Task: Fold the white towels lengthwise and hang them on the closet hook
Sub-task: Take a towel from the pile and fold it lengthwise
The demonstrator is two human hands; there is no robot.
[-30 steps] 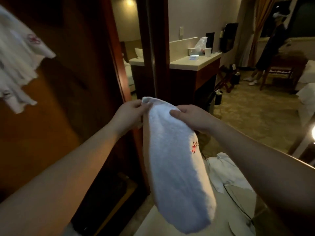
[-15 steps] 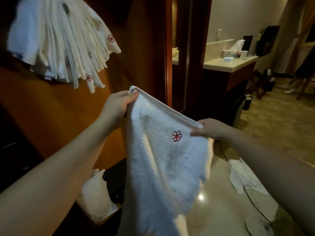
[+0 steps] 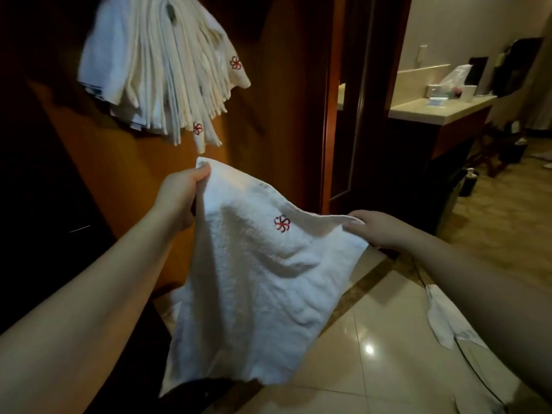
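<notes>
A white towel (image 3: 257, 282) with a red flower logo hangs spread out between my hands. My left hand (image 3: 179, 198) pinches its upper left corner, held higher. My right hand (image 3: 373, 228) grips the upper right corner, lower and further right. Above the left hand, a thick bunch of hung white towels (image 3: 161, 67) dangles against the brown closet panel (image 3: 268, 130); the hook itself is hidden under them.
A dark wooden door frame (image 3: 331, 115) stands right of the closet. A counter (image 3: 439, 109) with a plastic bag and small items lies beyond. White cloth (image 3: 442, 321) lies on the glossy tiled floor at lower right.
The towel has opened from a narrow hanging fold to a wide sheet as my hands moved apart. The view has swung left, bringing the hung towels into sight.
</notes>
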